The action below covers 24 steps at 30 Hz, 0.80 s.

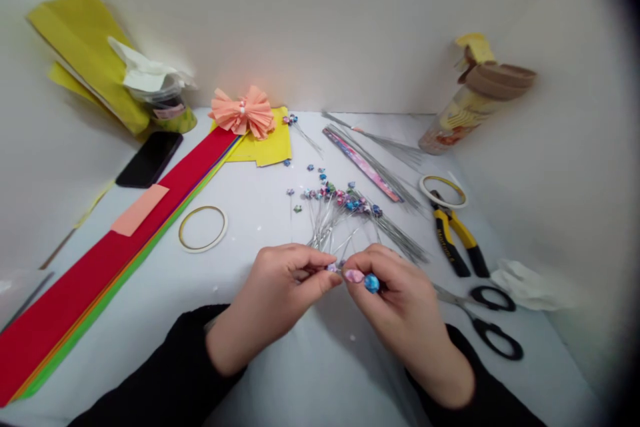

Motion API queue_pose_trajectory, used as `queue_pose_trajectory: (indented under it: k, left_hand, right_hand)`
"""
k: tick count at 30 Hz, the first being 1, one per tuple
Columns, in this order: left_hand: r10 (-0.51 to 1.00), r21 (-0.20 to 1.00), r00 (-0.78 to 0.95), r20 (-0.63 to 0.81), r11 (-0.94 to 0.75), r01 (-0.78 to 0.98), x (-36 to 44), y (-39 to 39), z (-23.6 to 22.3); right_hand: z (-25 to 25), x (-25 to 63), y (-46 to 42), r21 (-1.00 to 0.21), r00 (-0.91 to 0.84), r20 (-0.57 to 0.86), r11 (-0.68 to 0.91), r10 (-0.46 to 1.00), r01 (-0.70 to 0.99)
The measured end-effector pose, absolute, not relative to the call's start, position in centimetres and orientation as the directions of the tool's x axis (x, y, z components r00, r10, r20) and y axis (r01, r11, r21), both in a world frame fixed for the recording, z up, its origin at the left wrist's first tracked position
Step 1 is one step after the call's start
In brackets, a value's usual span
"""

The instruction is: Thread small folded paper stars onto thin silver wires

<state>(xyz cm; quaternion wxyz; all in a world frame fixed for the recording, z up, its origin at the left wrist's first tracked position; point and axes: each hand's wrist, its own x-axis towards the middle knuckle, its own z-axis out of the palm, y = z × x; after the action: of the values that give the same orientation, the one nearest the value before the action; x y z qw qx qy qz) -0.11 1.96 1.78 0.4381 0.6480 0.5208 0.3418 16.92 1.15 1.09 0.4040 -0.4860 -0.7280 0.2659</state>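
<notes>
My left hand [287, 297] is closed in a pinch around a small pale purple paper star [332, 267], close to my right fingertips. My right hand [397, 313] is also closed. At its fingers show a pink paper star [354, 275] and a blue paper star [371, 283]; my fingers hide any stems. Just beyond both hands, several paper stars on wire stems [345, 197] lie in a loose bunch, with a few stars apart from it. Scissors [470, 313] with black handles rest beside my right hand.
Pliers [457, 237] and a tape roll [444, 191] lie on the right, below a tumbler [475, 103]. Bare wires [387, 170] lie at the back. Coloured paper strips [100, 257], a second tape roll [203, 229], a phone [150, 159] and a peach paper bow [243, 111] occupy the left.
</notes>
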Motion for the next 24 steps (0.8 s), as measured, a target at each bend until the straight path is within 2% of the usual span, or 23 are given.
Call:
queue_pose_trajectory:
  k: [10,17,24]
  left_hand:
    - [0.962,0.906,0.267,0.055,-0.160,0.393,-0.2,1.8,1.6]
    - [0.931,0.841,0.237,0.279,-0.356,0.406,-0.6,1.9,1.7]
    - [0.911,0.808,0.281,0.300,-0.400,0.433,-0.4,1.5,2.6]
  right_hand:
    - [1.0,16.8,1.2,-0.775,-0.241,0.349,0.424,0.905,0.468]
    - [1.2,17.4,1.0,-0.733,-0.227,0.428,0.483,0.875,0.478]
    - [1.5,17.4,0.5,-0.710,-0.222,0.457,0.503,0.862,0.492]
